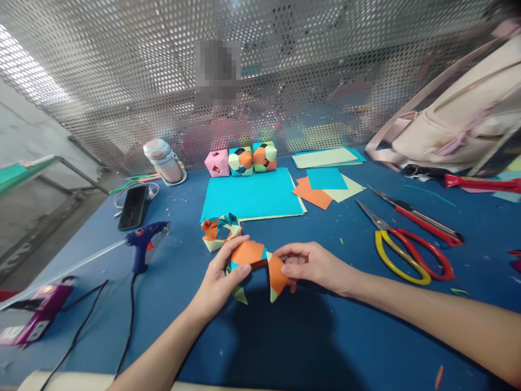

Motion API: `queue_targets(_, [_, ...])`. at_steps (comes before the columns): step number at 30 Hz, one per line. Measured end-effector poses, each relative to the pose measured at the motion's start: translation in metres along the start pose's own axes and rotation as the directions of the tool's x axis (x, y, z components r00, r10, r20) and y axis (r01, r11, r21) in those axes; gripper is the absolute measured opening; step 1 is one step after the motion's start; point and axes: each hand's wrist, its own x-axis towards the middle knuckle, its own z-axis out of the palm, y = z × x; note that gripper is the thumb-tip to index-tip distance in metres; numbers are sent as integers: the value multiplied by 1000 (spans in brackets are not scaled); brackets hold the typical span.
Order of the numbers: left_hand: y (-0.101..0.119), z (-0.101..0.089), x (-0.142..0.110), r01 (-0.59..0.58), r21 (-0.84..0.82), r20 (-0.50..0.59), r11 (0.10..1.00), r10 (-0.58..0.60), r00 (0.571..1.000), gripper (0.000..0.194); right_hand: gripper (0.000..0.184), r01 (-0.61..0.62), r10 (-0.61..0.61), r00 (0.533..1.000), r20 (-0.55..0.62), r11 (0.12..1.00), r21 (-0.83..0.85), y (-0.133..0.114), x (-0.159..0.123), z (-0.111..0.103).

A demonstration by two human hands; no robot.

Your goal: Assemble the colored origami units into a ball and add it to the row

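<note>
The left hand (228, 274) and right hand (307, 266) both have their fingers closed on an orange, blue and pale green folded paper piece (260, 263), held near the middle of the blue counter (175, 326). Just beyond it, slightly left, sits a second folded piece (222, 231); farther back lies a blue paper stack (252, 193), with scissors (396, 239) to the right and a glue gun (142, 244) to the left.

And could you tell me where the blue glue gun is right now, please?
In the head view, the blue glue gun is on the table, left of the left hand and on the near side of the black phone.
</note>
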Motion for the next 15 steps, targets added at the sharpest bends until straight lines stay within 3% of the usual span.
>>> queue_targets(4, [-1, -1, 0, 21, -87, -44, 996, -25, 999, 49, 28, -67, 59, 997, 46, 979, 191, 0, 0, -4])
queue_targets(7, [-2, -1, 1, 43, -140, -57, 989, -51, 997, 50, 20, -159, 102, 979, 176, 923, 350, 0, 1, -9])
queue_targets(10, [-3, -1, 1, 43, -187, -70, 982, -57, 996, 50, 17, -189, 48, 959, 278, 843, 504, -2, 1, -12])
queue_targets(15, [-4, -1, 0, -3, -218, -86, 976, -16, 996, 45, 19, -170, 33, 975, 222, 753, 636, 1, 4, -14])
